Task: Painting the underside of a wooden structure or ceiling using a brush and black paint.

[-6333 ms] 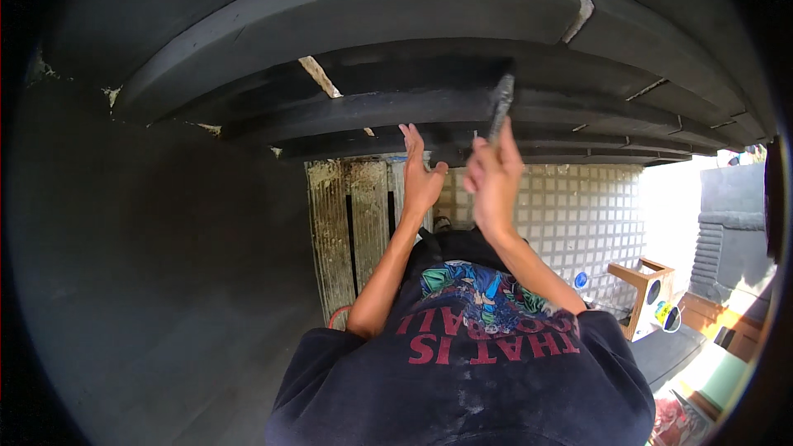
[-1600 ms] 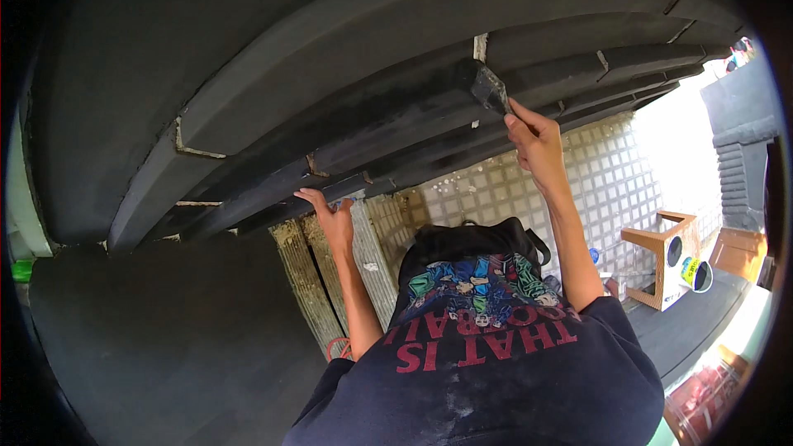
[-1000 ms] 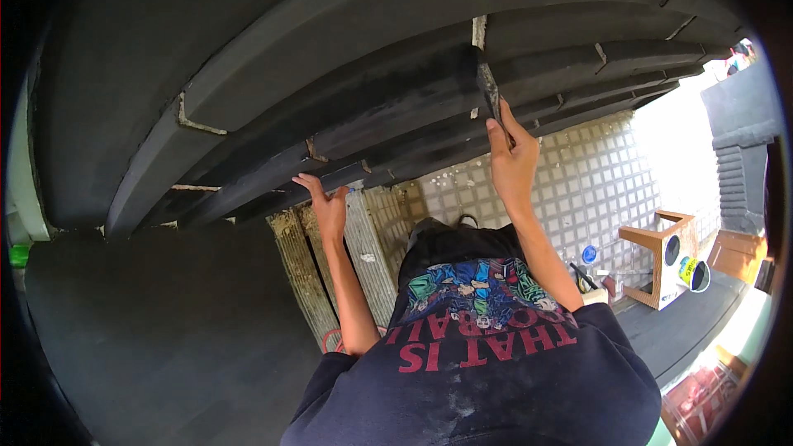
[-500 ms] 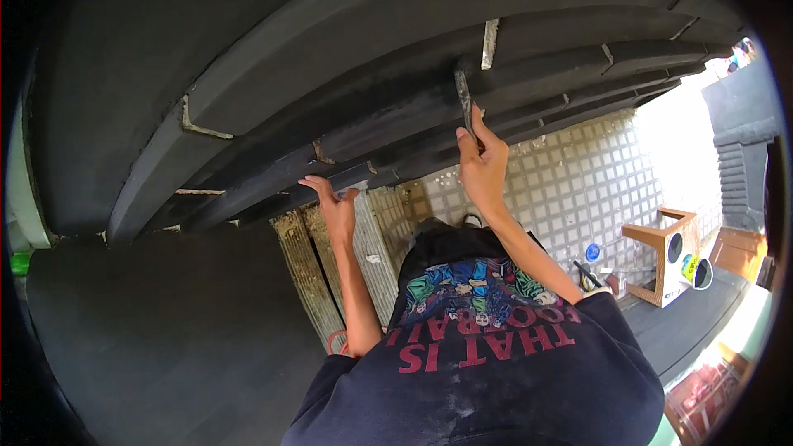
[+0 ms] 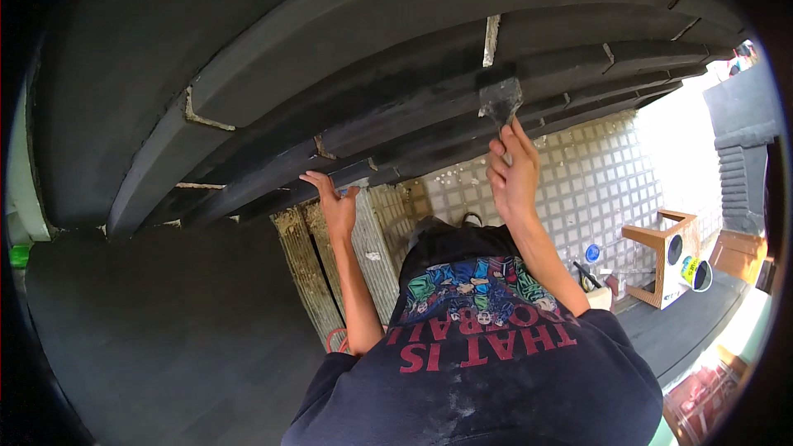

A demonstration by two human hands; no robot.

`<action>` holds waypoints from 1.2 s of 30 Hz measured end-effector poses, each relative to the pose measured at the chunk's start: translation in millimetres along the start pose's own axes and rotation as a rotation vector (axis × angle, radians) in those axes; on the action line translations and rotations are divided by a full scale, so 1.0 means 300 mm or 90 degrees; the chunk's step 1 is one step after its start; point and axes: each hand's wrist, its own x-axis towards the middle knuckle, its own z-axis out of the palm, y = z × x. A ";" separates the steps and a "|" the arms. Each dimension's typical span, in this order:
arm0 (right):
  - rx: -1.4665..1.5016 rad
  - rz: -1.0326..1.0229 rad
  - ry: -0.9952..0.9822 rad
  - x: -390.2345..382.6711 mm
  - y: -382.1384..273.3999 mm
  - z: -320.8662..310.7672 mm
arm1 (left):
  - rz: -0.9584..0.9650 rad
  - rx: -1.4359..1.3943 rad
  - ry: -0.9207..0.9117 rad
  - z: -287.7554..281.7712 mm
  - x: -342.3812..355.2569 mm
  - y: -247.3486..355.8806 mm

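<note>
In my right hand [image 5: 515, 173] is a flat paintbrush [image 5: 500, 101], gripped by its handle. Its wide, smeared face is turned toward me, and the dark bristles meet one of the long dark grey ledges [image 5: 562, 66]. My left hand [image 5: 337, 208] is farther left, fingers stretched and thumb apart, with its fingertips at the edge of a lower ledge. It holds nothing. A pale bare strip [image 5: 491, 40] shows just above the brush, and a brownish bare joint [image 5: 323, 149] lies above my left hand.
Below the ledges runs a tiled floor [image 5: 570, 167], with ridged boards [image 5: 376, 235] beside my left forearm. At right, a cardboard box [image 5: 661, 256] and a white cup [image 5: 700, 275] stand by a dark surface [image 5: 690, 318]. A blue round lid [image 5: 592, 253] lies nearby.
My right hand has moved right and turned the paintbrush from edge-on to its broad face. My left hand stays nearly in place.
</note>
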 end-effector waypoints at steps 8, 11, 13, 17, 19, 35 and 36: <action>-0.085 0.067 -0.085 0.027 0.058 0.076 | 0.002 -0.032 -0.002 0.024 0.003 0.029; -0.105 0.111 -0.100 -0.015 0.031 0.064 | 0.032 -0.018 0.023 0.012 0.007 0.007; -0.140 0.086 -0.082 -0.028 -0.007 0.052 | 0.009 -0.001 0.013 0.010 -0.006 0.013; -0.232 -0.123 -0.032 0.003 -0.012 0.051 | 0.021 0.027 -0.006 -0.002 -0.006 0.009; -0.267 -0.135 -0.040 -0.005 0.028 0.075 | 0.014 0.034 -0.002 0.002 -0.009 0.014; -0.518 -0.305 -0.027 0.012 0.016 0.082 | 0.010 0.008 -0.019 -0.012 -0.008 0.009; -0.568 -0.325 -0.001 0.022 0.029 0.110 | 0.010 0.008 -0.019 -0.008 -0.007 0.008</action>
